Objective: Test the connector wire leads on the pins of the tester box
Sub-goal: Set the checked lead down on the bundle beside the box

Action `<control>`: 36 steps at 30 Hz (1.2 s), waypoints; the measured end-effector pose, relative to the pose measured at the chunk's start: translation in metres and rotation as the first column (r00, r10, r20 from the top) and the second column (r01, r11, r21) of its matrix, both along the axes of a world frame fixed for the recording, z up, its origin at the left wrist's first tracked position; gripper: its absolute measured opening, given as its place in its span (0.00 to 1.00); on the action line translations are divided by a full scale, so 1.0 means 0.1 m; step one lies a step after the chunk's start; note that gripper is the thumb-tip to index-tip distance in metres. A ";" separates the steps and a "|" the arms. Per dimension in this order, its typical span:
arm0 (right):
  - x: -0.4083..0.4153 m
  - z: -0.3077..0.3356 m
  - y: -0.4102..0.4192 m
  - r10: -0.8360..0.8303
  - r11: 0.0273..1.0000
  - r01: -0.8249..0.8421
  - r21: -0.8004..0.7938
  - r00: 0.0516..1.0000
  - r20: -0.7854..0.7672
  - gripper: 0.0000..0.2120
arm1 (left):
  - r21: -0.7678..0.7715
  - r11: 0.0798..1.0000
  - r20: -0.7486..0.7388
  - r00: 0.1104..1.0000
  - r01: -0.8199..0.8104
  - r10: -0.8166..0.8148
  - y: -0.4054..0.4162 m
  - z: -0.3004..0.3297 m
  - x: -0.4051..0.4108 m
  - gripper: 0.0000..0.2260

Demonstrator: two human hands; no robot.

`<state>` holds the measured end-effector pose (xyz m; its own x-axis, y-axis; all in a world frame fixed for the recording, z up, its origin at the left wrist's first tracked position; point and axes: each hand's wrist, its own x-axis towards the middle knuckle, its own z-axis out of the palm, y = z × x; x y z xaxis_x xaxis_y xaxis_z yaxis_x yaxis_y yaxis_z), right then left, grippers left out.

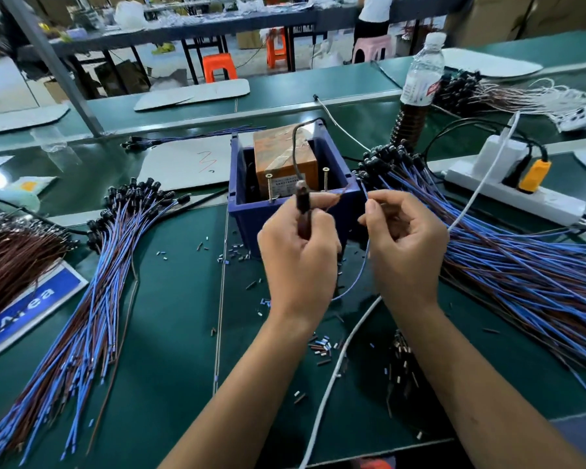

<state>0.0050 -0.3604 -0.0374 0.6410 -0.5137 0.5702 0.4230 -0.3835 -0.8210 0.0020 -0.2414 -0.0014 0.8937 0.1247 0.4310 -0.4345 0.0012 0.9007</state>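
The tester box (247,184) is a dark blue open bin holding an orange taped unit (283,154), with two upright screw pins (269,187) (325,179) at its near rim. My left hand (298,252) grips a dark connector (301,208) whose cable runs up into the box, and pinches a brown lead that reaches toward the right pin. My right hand (406,242) pinches a blue lead (362,265) just right of the box's near corner; that lead loops down between my wrists.
A pile of blue and brown connector wires (92,306) lies at the left, a bigger pile (521,265) at the right. A white power strip (511,191) with an orange plug and a water bottle (422,69) stand at the right. Cut insulation bits litter the green mat.
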 end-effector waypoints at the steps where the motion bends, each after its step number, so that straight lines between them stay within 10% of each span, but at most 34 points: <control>1: -0.03 0.02 -0.08 -0.031 0.999 0.031 0.009 0.999 -0.006 0.05 | 0.019 0.998 -0.024 0.998 0.052 -0.052 -0.10 0.05 -0.02 0.11; 7: -0.35 0.29 -0.81 -0.302 0.951 0.296 -0.091 0.951 -0.061 0.06 | -0.039 0.935 -0.392 0.855 0.352 -0.339 -0.89 0.31 0.07 0.11; 12: -0.68 0.66 -1.31 -0.514 0.753 0.410 -0.515 0.855 -0.070 0.09 | -0.554 0.587 -0.638 0.151 0.591 -0.755 -1.73 0.32 0.21 0.18; 15: -0.79 0.76 -1.49 -0.539 0.695 0.277 -0.664 0.811 -0.227 0.11 | -0.713 0.457 -0.555 -0.029 0.531 -0.832 -2.07 0.25 0.20 0.12; 19: -0.86 0.68 -1.60 -0.616 0.634 0.094 -0.768 0.662 -0.427 0.17 | -0.726 0.508 -0.539 0.074 0.464 -0.839 -2.33 0.10 0.32 0.20; 25: -0.85 0.56 -1.66 -0.412 0.814 0.047 -0.579 0.749 -0.519 0.15 | -0.774 0.601 -0.521 0.342 0.196 -0.782 -2.35 0.12 0.63 0.18; 30: -0.80 0.59 -1.78 -0.465 0.764 0.099 -0.638 0.769 -0.438 0.06 | -0.704 0.692 -0.523 0.542 0.160 -0.658 -2.15 0.29 0.82 0.16; 36: -0.59 0.52 -1.81 -0.515 0.733 0.093 -0.673 0.722 -0.462 0.06 | 0.211 0.970 -0.386 0.922 0.124 -0.034 -1.78 0.24 0.99 0.12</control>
<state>-0.0541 -0.5418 0.0145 0.8061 -0.4540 0.3795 -0.2927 -0.8633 -0.4112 0.1011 -0.4190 0.0221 0.9976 -0.0138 0.0680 -0.0694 -0.2022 0.9769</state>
